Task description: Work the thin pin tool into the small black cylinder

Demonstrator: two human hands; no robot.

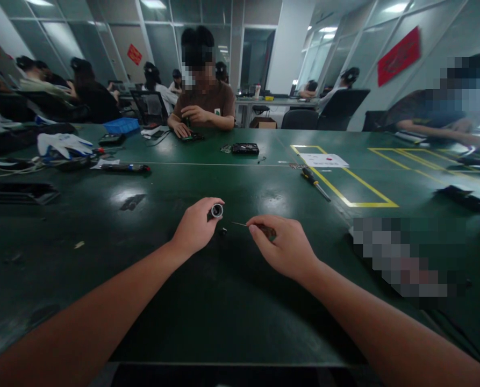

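Note:
My left hand (195,228) is closed around a small black cylindrical part with a silver ring end (216,210), held just above the green table (231,301). A thin tool with a fine metal tip (240,224) is pinched in my right hand (282,244), and the tip points left toward the cylinder. A tiny dark piece (222,231) lies on the table between the two hands.
A yellow-handled screwdriver (314,181) lies beside yellow floor-tape lines and a white paper (324,159). A black device (245,148) sits mid-table. White gloves (64,144) and cables lie at the left. A person sits across the table; others work behind.

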